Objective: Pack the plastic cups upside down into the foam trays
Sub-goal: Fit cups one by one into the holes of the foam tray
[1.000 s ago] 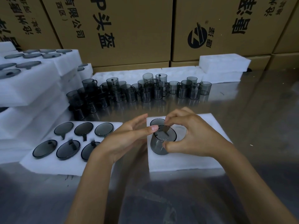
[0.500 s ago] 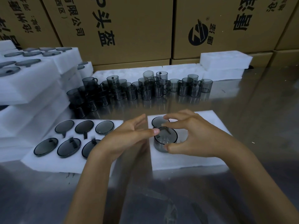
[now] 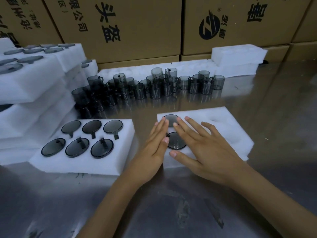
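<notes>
Fingers (image 3: 187,127) of both hands, left (image 3: 151,150) and right (image 3: 205,148), lie flat and straight over the tray (image 3: 228,127), pressing the near cup (image 3: 176,143); nothing gripped.

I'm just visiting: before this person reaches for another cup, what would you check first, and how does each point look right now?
1. Near cup sunk into the tray in work, base up: ok.
2. Far cup seated too: ok.
3. Left hand and right hand flat, gripping nothing: ok.
4. Free pockets left in this tray: ok, hollows show on its right side.
5. Loose cups in supply: ok.
6. Neighbouring tray full, six bases showing: ok.
</notes>
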